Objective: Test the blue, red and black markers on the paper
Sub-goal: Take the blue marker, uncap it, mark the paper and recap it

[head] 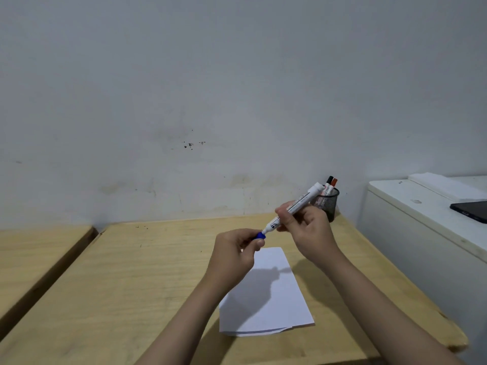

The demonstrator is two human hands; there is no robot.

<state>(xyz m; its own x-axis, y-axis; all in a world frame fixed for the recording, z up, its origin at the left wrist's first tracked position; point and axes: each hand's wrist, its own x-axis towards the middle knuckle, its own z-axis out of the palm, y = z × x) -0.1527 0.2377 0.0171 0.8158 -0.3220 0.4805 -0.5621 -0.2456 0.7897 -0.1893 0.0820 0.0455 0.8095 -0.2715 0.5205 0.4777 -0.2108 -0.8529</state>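
Above the paper [266, 293], both hands hold the blue marker [295, 206] clear of table edges.

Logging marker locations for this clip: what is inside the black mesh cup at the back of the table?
The mesh cup holds two upright markers, one black-capped, one red-capped. The right hand and blue marker cover its left side.

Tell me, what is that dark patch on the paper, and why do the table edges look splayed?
In the head view, the patch on the paper is the shadow of the left hand, right hand and blue marker, so light seems to come from above. The table edges fan out from wide-angle distortion. The picture is slightly soft, without glare.
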